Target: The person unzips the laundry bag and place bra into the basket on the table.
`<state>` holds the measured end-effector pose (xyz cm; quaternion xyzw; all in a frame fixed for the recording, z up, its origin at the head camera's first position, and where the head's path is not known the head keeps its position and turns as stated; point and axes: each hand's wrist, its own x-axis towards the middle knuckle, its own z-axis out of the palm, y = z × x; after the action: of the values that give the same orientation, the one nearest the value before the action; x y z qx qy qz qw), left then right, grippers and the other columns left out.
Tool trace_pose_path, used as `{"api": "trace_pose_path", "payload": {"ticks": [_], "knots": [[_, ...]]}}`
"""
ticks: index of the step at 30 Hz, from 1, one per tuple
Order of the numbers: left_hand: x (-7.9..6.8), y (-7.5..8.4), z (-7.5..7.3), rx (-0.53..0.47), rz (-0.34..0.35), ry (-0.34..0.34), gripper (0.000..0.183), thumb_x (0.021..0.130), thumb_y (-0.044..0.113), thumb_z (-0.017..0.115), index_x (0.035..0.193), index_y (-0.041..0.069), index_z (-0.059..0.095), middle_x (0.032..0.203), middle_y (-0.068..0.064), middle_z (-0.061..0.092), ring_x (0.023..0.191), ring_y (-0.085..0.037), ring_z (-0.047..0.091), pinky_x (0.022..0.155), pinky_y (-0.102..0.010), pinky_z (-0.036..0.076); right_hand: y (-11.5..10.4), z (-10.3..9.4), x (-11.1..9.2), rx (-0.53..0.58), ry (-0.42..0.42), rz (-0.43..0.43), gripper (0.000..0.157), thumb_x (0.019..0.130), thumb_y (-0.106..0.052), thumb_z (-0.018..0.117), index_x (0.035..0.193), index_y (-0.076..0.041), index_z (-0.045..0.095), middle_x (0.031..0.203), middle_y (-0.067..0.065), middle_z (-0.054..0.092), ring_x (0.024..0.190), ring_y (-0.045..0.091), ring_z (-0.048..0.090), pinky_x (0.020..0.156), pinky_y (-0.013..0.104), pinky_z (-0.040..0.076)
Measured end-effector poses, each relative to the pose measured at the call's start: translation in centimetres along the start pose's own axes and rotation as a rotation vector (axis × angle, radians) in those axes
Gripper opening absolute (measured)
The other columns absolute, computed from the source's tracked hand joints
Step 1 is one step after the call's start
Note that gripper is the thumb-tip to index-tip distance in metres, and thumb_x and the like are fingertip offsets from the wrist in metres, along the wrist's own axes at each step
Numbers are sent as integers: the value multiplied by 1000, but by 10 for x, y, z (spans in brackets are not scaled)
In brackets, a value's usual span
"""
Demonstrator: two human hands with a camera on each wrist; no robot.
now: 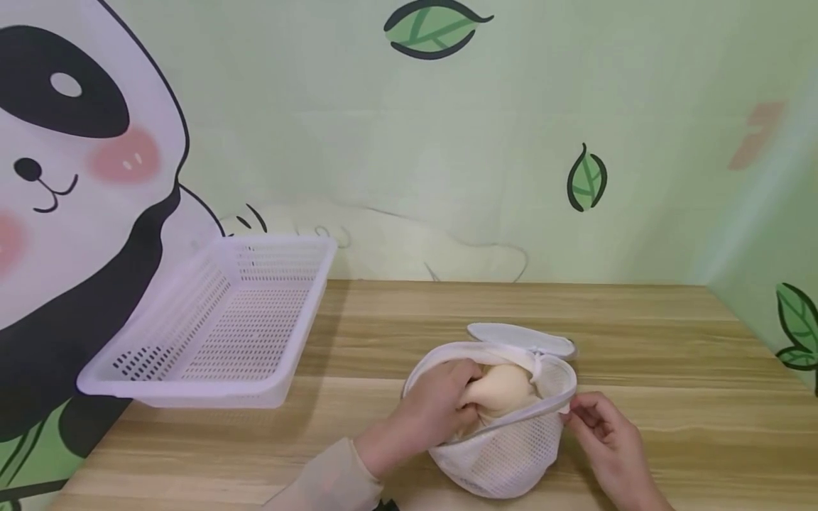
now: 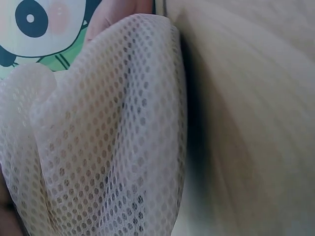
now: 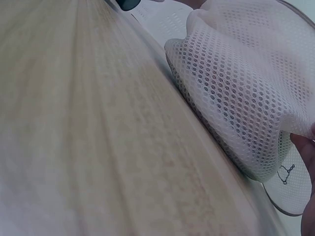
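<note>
A white mesh laundry bag [image 1: 511, 458] stands on the table, unzipped, its round lid [image 1: 520, 337] folded back behind the opening. Inside lies a beige garment [image 1: 505, 387], smooth and rounded like a bra cup. My left hand [image 1: 434, 404] reaches over the near-left rim and pinches the garment's left part between thumb and fingers; some fingertips are hidden in the bag. At the right rim, my right hand [image 1: 607, 440] pinches the bag's edge between thumb and fingers. The mesh wall [image 2: 108, 132] fills much of the left wrist view.
A white perforated plastic basket [image 1: 290, 355] sits at the left of the wooden table [image 1: 690, 341]. Behind the table hangs a green backdrop [image 1: 358, 142] with a panda and leaves printed on it.
</note>
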<state>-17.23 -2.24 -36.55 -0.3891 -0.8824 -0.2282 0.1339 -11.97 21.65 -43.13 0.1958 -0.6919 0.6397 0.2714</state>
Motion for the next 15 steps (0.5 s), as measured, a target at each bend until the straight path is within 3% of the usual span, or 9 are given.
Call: {"api": "trace_pose_path", "payload": {"ticks": [9,15], "knots": [[0,8,-12,-41,39,90,34,72,6,77,100,5,59,94,-4,66,82,-11,58,72,-20,49,-2,0,1,-26,25,26,41,80,28,49,94,-8,61,88,-11,64,86,-5,63,77,8,51],[-1,10,-14,-121,23,182,34,67,4,77,97,7,62,89,-2,66,77,-9,56,69,-18,47,-4,0,2,9,33,20,37,80,29,48,93,-4,59,90,-10,67,86,-3,64,73,9,51]]}}
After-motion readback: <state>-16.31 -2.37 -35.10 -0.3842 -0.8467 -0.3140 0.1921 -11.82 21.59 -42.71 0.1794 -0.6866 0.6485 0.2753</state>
